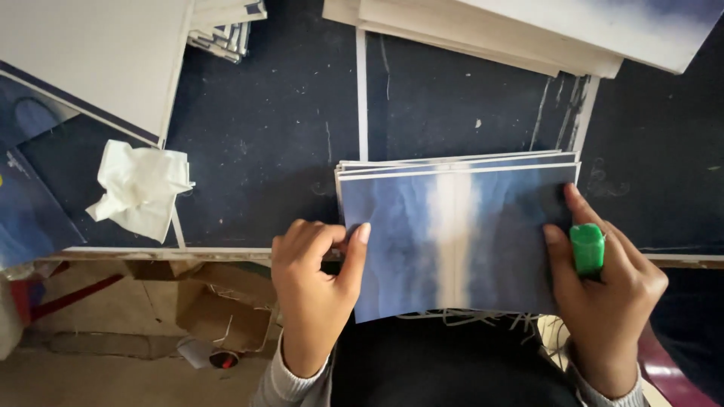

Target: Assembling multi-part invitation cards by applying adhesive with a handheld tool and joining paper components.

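Head view, one frame, looking down at a dark work table [264, 143].

Item: stack of printed sheets [452, 241], blue and cloud-like with a pale vertical band down the middle, white borders showing at the far edges where the sheets are slightly fanned. The stack lies at the near edge of the table, its near part overhanging toward the person's lap.

Left hand [313, 290]: curled, thumb pressed on the top sheet at the left edge, fingers folded beside and under that edge; clamped on the stack.

Right hand [607, 290]: thumb and forefinger laid against the right edge of the stack, remaining fingers closed around a small green object [587, 249], which stands upright in the fist. Its kind cannot be made out.

Surroundings: crumpled white tissue [139, 188] well to the left on the table; large white board [98, 60] at far left; pile of white-edged sheets [528, 34] at far right, cut off by the frame; thin white strips [467, 318] just past the near edge of the stack; brown cardboard [204, 301] on the floor at near left.

Hidden: the underside of the stack and the fingertips beneath it; the sheet count cannot be told.
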